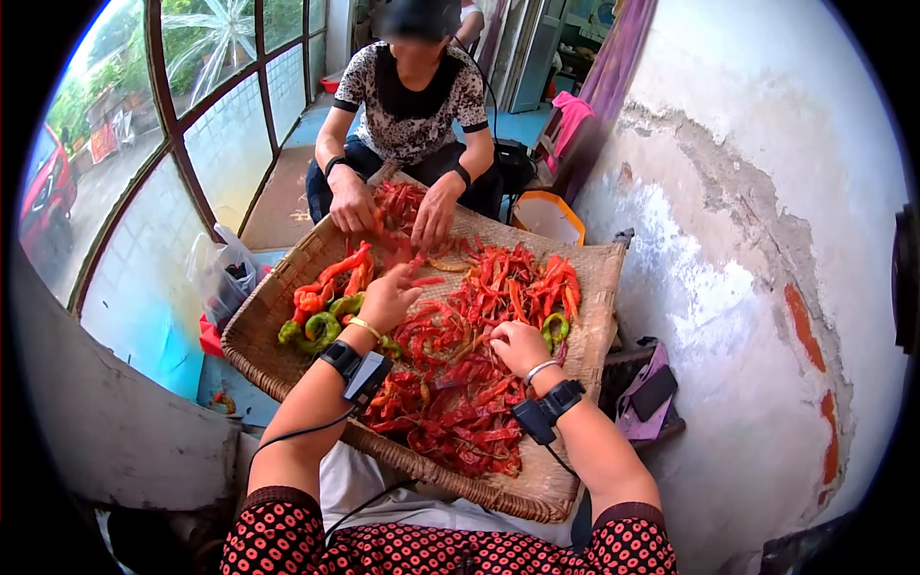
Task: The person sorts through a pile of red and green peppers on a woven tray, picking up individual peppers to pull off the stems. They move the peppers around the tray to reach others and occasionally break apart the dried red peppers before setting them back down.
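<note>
A large woven basket tray (594, 287) lies tilted in front of me, holding dried red chili peppers (460, 422) in a loose heap. My left hand (388, 299) reaches over the tray's middle, its fingers closed on a red chili pepper (427, 281). Over the right part of the heap, my right hand (520, 347) has bent fingers pressed together among the peppers; what they pinch is hidden. Green peppers (321, 331) and plump orange-red peppers (335, 278) lie left of my left hand. Another green pepper (555, 329) rests beside my right hand.
Across the tray sits a person (412, 105) with both hands in the red peppers at the far end. A plastic bag (218, 273) stands at the left, below the windows. On the right are a worn wall (728, 287), an orange-rimmed container (548, 216) and a dark phone-like object (655, 393).
</note>
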`<state>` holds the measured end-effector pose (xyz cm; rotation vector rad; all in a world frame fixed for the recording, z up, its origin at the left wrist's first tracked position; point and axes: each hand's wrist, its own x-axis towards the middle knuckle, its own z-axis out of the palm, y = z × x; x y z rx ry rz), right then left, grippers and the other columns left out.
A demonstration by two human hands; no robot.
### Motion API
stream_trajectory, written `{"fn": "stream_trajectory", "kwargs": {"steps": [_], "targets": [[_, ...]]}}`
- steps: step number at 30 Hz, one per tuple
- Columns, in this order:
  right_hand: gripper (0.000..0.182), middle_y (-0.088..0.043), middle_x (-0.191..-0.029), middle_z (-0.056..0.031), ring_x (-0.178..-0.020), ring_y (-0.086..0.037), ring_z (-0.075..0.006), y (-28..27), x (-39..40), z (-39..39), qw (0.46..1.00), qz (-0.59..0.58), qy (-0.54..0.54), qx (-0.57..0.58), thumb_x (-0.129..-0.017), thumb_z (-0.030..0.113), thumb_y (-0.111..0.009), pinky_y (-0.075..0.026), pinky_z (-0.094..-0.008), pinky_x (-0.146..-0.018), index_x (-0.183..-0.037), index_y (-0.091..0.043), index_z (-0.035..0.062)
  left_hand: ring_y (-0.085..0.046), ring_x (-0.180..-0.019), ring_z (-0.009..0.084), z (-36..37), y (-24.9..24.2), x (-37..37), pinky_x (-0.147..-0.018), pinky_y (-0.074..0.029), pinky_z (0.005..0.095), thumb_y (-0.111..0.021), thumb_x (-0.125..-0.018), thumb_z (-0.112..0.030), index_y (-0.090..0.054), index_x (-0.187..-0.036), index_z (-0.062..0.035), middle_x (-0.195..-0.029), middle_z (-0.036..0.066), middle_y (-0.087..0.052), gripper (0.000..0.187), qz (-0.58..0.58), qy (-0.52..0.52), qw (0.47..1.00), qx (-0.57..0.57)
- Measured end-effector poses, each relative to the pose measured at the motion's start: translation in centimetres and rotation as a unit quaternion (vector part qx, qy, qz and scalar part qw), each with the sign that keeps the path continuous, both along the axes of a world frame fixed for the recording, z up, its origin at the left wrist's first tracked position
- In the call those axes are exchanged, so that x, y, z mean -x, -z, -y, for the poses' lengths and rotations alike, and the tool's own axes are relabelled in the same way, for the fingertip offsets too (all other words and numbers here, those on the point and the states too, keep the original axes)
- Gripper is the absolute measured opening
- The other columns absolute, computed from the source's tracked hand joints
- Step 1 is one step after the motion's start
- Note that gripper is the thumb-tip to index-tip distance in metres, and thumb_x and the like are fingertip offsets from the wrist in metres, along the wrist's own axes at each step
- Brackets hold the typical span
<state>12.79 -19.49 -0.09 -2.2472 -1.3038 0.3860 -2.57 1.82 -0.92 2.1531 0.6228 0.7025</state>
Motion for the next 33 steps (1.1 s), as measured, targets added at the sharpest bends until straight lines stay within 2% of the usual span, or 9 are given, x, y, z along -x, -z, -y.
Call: {"fn": "stream_trajectory", "kwargs": {"steps": [1,4,8,11,18,23,25,30,33], "targets": [[0.022,-0.059,-0.087,-0.0131,-0.081,-0.058,-0.0286,-0.3,0.1,0.3,0.992,0.118,0.005,0.035,-0.075,0.022,-0.060,-0.047,-0.0391,-0.074,-0.091,-0.061,0.0071,-0.059,-0.083,0.0305,-0.2,0.1,0.0,-0.071,-0.047,0.0369,-0.062,-0.076,-0.021,-0.051,-0.112,-0.0028,-0.092,0.016,-0.061,0.042,-0.021,-0.047,0.998,-0.038],[0.032,-0.053,-0.097,-0.0137,-0.095,-0.051,-0.0312,1.5,-0.4,0.5,0.987,0.154,-0.011,0.050,-0.074,0.024,-0.063,-0.044,-0.0403,-0.081,-0.101,-0.055,0.0089,-0.056,-0.092,0.0343,0.4,0.7,0.3,-0.076,-0.046,0.0406,-0.061,-0.075,-0.024,-0.045,-0.119,-0.0041,-0.106,0.018,-0.056,0.051,-0.066,0.000,0.980,-0.189],[0.042,-0.050,-0.102,-0.0140,-0.100,-0.047,-0.0322,2.0,-0.3,0.1,0.982,0.158,-0.026,0.100,-0.075,0.023,-0.064,-0.042,-0.0398,-0.084,-0.111,-0.049,0.0111,-0.055,-0.097,0.0321,3.3,1.4,-0.4,-0.080,-0.046,0.0394,-0.061,-0.074,-0.026,-0.046,-0.119,-0.0081,-0.117,0.016,-0.049,0.050,-0.211,0.064,0.967,-0.129],[0.037,-0.053,-0.100,-0.0131,-0.099,-0.048,-0.0313,1.9,-0.1,0.1,0.979,0.178,-0.038,0.096,-0.075,0.024,-0.064,-0.042,-0.0390,-0.084,-0.108,-0.053,0.0101,-0.055,-0.098,0.0305,4.1,3.7,-1.0,-0.081,-0.046,0.0386,-0.065,-0.072,-0.026,-0.045,-0.123,-0.0112,-0.116,0.015,-0.051,0.056,-0.233,0.146,0.948,-0.158],[0.019,-0.059,-0.087,-0.0106,-0.085,-0.057,-0.0286,2.0,0.1,0.5,0.967,0.163,-0.089,0.175,-0.076,0.024,-0.061,-0.045,-0.0393,-0.077,-0.087,-0.061,0.0085,-0.057,-0.088,0.0302,5.0,2.5,-0.9,-0.073,-0.048,0.0387,-0.062,-0.073,-0.020,-0.056,-0.109,-0.0107,-0.103,0.013,-0.056,0.037,-0.204,0.212,0.932,-0.211],[0.021,-0.060,-0.084,-0.0104,-0.084,-0.057,-0.0288,2.7,-0.2,0.2,0.974,0.143,-0.069,0.163,-0.076,0.028,-0.061,-0.045,-0.0396,-0.075,-0.084,-0.061,0.0085,-0.058,-0.083,0.0304,4.6,3.5,-1.0,-0.070,-0.048,0.0391,-0.061,-0.073,-0.018,-0.060,-0.102,-0.0101,-0.093,0.011,-0.060,0.030,-0.161,0.133,0.959,-0.191],[0.022,-0.060,-0.083,-0.0107,-0.083,-0.057,-0.0289,2.9,0.1,0.2,0.989,0.124,-0.028,0.073,-0.076,0.029,-0.062,-0.046,-0.0399,-0.074,-0.083,-0.061,0.0079,-0.058,-0.082,0.0301,4.7,3.5,-1.1,-0.070,-0.048,0.0390,-0.060,-0.073,-0.018,-0.061,-0.100,-0.0101,-0.091,0.011,-0.060,0.028,-0.127,0.084,0.973,-0.173],[0.019,-0.062,-0.086,-0.0102,-0.082,-0.058,-0.0284,3.3,0.2,0.0,0.965,0.200,-0.112,0.125,-0.073,0.023,-0.062,-0.046,-0.0401,-0.075,-0.084,-0.062,0.0079,-0.058,-0.078,0.0299,5.6,2.7,-1.1,-0.067,-0.048,0.0390,-0.060,-0.075,-0.019,-0.061,-0.100,-0.0106,-0.088,0.011,-0.061,0.026,-0.082,0.207,0.956,-0.193],[0.015,-0.061,-0.082,-0.0098,-0.081,-0.058,-0.0284,3.3,0.1,0.4,0.978,0.155,-0.108,0.092,-0.073,0.020,-0.061,-0.046,-0.0402,-0.073,-0.083,-0.062,0.0086,-0.059,-0.076,0.0293,6.5,2.4,-0.9,-0.065,-0.048,0.0386,-0.062,-0.074,-0.020,-0.060,-0.104,-0.0112,-0.087,0.011,-0.061,0.031,-0.090,0.248,0.947,-0.184]]}}
